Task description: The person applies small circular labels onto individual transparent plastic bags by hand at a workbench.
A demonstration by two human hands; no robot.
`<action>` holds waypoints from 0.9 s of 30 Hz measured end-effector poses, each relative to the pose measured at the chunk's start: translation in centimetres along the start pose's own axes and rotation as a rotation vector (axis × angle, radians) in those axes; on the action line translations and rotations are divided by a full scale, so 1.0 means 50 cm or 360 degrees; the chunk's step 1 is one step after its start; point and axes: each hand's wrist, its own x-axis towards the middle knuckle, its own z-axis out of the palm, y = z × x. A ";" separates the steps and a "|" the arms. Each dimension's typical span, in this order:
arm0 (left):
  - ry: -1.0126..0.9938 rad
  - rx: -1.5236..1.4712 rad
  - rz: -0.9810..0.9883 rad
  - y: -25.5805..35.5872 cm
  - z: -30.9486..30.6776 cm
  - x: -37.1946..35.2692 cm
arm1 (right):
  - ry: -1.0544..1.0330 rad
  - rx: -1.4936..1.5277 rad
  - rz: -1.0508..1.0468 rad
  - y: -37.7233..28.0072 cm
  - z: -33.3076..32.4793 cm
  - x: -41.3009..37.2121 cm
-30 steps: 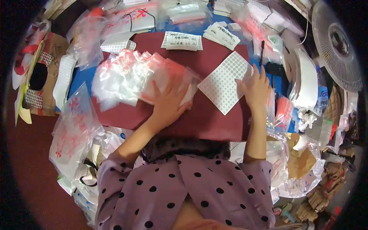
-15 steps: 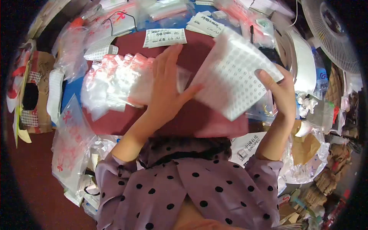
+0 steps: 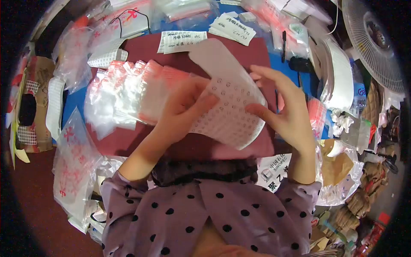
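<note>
A white sheet of small printed stickers (image 3: 233,113) marked with rows of G-like characters hangs bent over the dark red board (image 3: 141,51). My left hand (image 3: 188,107) pinches its left edge, thumb on top. At the sheet's right side is my right hand (image 3: 284,107), fingers spread and curved; its thumb overlaps the sheet's edge, and contact cannot be made out. Left of my left hand lies a fanned row of clear zip bags (image 3: 124,92) with red top strips. Handwritten paper slips (image 3: 182,41) rest at the board's far edge.
More handwritten slips (image 3: 232,29) lie farther back on the blue surface (image 3: 274,55), near a black pen (image 3: 284,46). A fan (image 3: 376,38) stands at the right. Plastic bags (image 3: 75,154) crowd the left, and crumpled paper (image 3: 342,122) sits at the right.
The sticker sheet has moved left and now bends, with my left hand closed on its edge. My right hand has loosened from it, fingers spread. One more slip edge shows at the back.
</note>
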 end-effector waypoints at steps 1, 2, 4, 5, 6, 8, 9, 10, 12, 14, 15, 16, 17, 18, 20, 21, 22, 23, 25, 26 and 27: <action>-0.0093 -0.0072 0.0010 -0.001 -0.003 -0.010 | -0.0005 0.0003 0.0009 -0.007 0.005 0.002; -0.0185 -0.0143 0.0026 0.000 -0.004 -0.019 | 0.0055 -0.0223 -0.0240 -0.013 0.008 0.007; -0.0134 -0.0017 0.0107 0.003 -0.001 -0.033 | 0.0114 -0.0453 -0.0502 -0.018 0.012 0.005; -0.0086 0.0112 0.0193 0.007 0.001 -0.037 | -0.0043 -0.0271 -0.0389 -0.016 0.014 -0.002; -0.0085 0.0116 0.0210 0.012 0.002 -0.032 | -0.0194 -0.0091 -0.0276 -0.017 0.013 -0.006; 0.0580 0.1132 0.1136 0.024 0.005 -0.014 | -0.0285 -0.0132 -0.0241 -0.019 0.005 -0.012; 0.0639 0.1308 0.1197 0.044 0.006 -0.014 | -0.0386 -0.0162 -0.0183 -0.019 0.006 -0.014; 0.0632 0.1306 0.1191 0.042 0.002 -0.018 | -0.0386 -0.0158 -0.0175 -0.019 0.009 -0.014; -0.0065 0.0947 0.0542 0.035 -0.010 -0.032 | -0.0561 -0.0102 -0.0254 -0.019 0.018 -0.012; 0.0014 0.0728 0.0273 0.031 -0.015 -0.046 | -0.0511 0.0156 -0.0075 -0.007 0.037 -0.019; 0.0078 0.0515 0.0011 0.030 -0.018 -0.052 | -0.0440 0.0414 0.0104 0.000 0.046 -0.024; 0.0137 0.0298 -0.0252 0.028 -0.021 -0.056 | -0.0443 0.0409 0.0117 0.004 0.048 -0.029; 0.0134 0.0285 -0.0259 0.021 -0.028 -0.058 | -0.0413 0.0483 0.0245 0.008 0.049 -0.034; 0.0077 0.0298 -0.0291 0.011 -0.036 -0.060 | -0.0385 0.0556 0.0374 0.014 0.052 -0.039; 0.0024 0.0299 -0.0338 -0.005 -0.046 -0.065 | -0.0299 0.0632 0.0311 0.031 0.082 -0.048; 0.0035 0.0295 -0.0364 -0.011 -0.049 -0.066 | -0.0200 0.0594 0.0331 0.037 0.091 -0.050; 0.0045 0.0292 -0.0390 -0.017 -0.051 -0.066 | -0.0099 0.0556 0.0350 0.041 0.098 -0.052; 0.0043 0.0284 -0.0402 -0.021 -0.053 -0.065 | -0.0104 0.0555 0.0364 0.043 0.103 -0.053; -0.0005 -0.0114 -0.0559 -0.026 -0.057 -0.061 | -0.0068 0.0424 0.0345 0.048 0.113 -0.057; -0.0011 -0.0121 -0.0574 -0.018 -0.048 -0.059 | -0.0070 0.0425 0.0363 0.046 0.116 -0.059; 0.0032 -0.0256 -0.0687 -0.004 -0.033 -0.055 | -0.0091 0.0286 0.0285 0.040 0.116 -0.058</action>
